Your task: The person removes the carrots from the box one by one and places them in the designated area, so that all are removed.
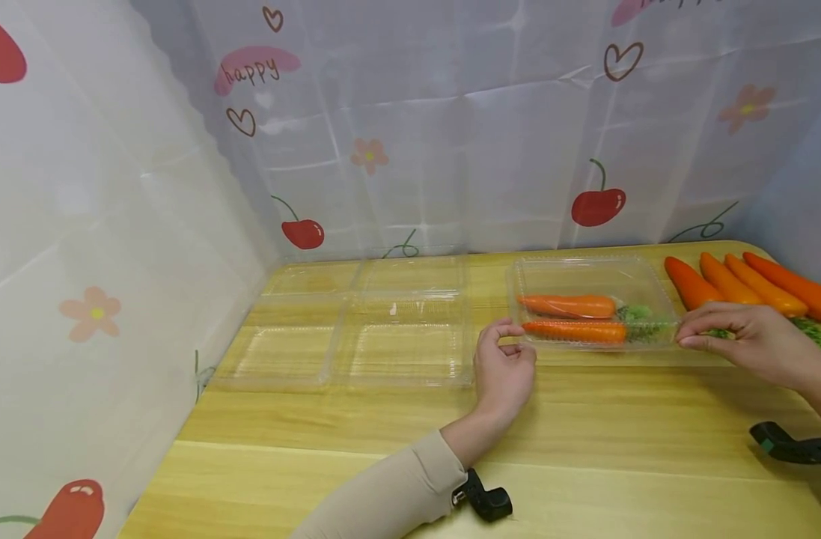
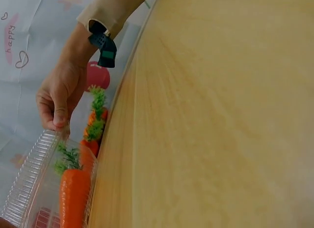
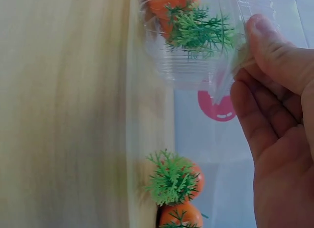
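A clear plastic box [image 1: 585,277] lies on the table with two orange carrots [image 1: 572,331] inside, their green tops toward the right. Its ridged clear lid edge [image 2: 30,174] runs above the carrots; whether it is fully closed I cannot tell. My left hand [image 1: 504,374] has its thumb and bent index finger at the box's near left corner. At the near right corner, my right hand [image 1: 754,340] pinches the rim between thumb and fingers; the right wrist view shows this pinch beside the green carrot tops [image 3: 201,31].
Several loose carrots [image 1: 747,281] lie side by side on the right of the table [image 1: 585,442]. Clear plastic containers [image 1: 403,352] stand on the left. A patterned sheet [image 1: 437,165] hangs behind, and another borders the left side.
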Demonstrator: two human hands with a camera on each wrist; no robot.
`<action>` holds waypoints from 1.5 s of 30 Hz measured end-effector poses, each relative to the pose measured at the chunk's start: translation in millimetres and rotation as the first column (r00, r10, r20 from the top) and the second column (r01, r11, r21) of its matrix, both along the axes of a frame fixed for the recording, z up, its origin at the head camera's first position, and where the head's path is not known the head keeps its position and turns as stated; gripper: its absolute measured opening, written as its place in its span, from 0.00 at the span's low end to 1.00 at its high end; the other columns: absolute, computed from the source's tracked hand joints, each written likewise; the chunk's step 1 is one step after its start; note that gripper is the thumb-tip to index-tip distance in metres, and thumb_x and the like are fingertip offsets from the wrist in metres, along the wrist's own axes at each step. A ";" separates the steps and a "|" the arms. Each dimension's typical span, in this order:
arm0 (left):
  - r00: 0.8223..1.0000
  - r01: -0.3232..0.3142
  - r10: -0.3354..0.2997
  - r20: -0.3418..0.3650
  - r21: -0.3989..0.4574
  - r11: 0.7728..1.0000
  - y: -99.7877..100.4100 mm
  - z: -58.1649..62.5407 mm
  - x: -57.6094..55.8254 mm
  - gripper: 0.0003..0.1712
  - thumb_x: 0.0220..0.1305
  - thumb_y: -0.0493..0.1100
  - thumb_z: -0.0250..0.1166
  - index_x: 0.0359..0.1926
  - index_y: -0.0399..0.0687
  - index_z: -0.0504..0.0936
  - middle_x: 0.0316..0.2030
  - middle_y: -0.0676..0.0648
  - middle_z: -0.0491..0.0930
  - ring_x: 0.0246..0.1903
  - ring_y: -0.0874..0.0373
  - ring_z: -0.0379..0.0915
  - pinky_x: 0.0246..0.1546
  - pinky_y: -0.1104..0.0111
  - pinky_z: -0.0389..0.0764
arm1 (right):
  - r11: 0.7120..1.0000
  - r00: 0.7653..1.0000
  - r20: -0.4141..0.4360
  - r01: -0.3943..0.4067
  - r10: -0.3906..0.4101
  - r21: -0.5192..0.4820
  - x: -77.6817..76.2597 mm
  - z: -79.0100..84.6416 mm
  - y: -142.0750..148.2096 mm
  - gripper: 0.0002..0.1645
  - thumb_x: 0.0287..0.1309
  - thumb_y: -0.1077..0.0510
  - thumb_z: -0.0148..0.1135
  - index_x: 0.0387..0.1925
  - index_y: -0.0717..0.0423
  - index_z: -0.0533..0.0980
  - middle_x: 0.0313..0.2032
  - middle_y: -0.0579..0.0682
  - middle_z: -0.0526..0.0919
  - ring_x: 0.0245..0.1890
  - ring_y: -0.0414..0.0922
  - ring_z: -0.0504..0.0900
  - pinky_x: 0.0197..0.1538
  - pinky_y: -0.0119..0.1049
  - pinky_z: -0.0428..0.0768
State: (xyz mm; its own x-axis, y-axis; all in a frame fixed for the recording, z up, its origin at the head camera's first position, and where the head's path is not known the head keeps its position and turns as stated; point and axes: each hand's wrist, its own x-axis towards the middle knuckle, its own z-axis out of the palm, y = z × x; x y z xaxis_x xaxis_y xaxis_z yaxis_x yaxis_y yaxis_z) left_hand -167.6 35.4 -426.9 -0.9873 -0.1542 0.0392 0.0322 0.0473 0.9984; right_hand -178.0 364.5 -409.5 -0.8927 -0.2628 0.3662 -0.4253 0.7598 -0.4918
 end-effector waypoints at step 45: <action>1.000 -0.011 0.012 0.007 -0.078 0.997 -1.3 1.4 2.8 0.15 0.58 0.31 0.67 0.45 0.50 0.84 0.50 0.63 0.78 0.32 0.66 0.76 0.31 0.73 0.80 | 0.979 0.988 -0.019 -0.152 0.156 0.138 -7.9 31.7 6.1 0.19 0.52 0.74 0.71 0.33 0.44 0.86 0.34 0.32 0.81 0.33 0.28 0.78 0.34 0.18 0.75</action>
State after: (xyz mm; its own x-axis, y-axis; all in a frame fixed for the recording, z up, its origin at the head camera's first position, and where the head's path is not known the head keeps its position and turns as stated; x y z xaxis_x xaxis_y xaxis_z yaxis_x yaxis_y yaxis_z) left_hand -164.8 34.2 -425.5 -0.9857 -0.1625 0.0439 0.0235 0.1250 0.9919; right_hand -185.9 370.6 -377.8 -0.8272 -0.4448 0.3433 -0.5549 0.7429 -0.3745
